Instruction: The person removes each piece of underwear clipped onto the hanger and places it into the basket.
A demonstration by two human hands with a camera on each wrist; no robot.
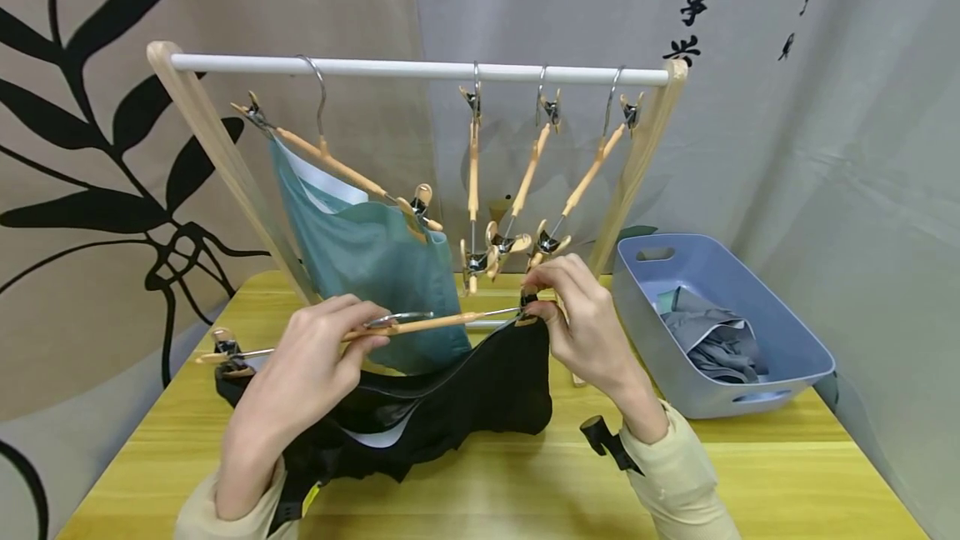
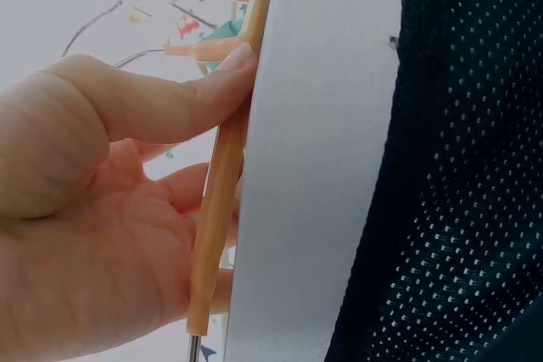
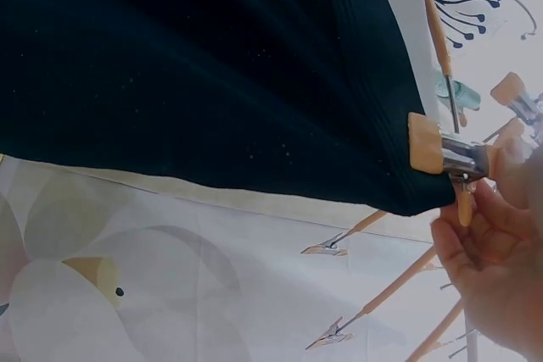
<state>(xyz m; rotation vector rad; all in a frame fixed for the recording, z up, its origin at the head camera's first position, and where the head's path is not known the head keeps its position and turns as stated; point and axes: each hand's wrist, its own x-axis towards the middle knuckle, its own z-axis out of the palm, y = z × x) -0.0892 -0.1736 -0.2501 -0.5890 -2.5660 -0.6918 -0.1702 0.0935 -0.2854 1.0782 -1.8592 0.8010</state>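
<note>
In the head view my left hand [image 1: 300, 373] holds the wooden bar of a clip hanger [image 1: 435, 324], its metal hook lying along the bar. The left wrist view has the thumb and fingers around that bar, beside a white inner waistband [image 2: 318, 150]. My right hand [image 1: 581, 336] pinches the clip [image 3: 462, 157] at the hanger's right end. That clip grips the waistband corner of a black garment [image 1: 487, 390], which hangs below the bar above the table. The hanger's left clip [image 1: 227, 350] sits at the garment's other corner.
Behind stands a rack with a white rail [image 1: 390, 67]. A teal garment [image 1: 367, 273] hangs there on a clip hanger, with 3 bare hangers [image 1: 473, 173] to its right. A blue basket [image 1: 780, 340] holding grey cloth [image 1: 712, 340] stands on the wooden table [image 1: 750, 473] at right.
</note>
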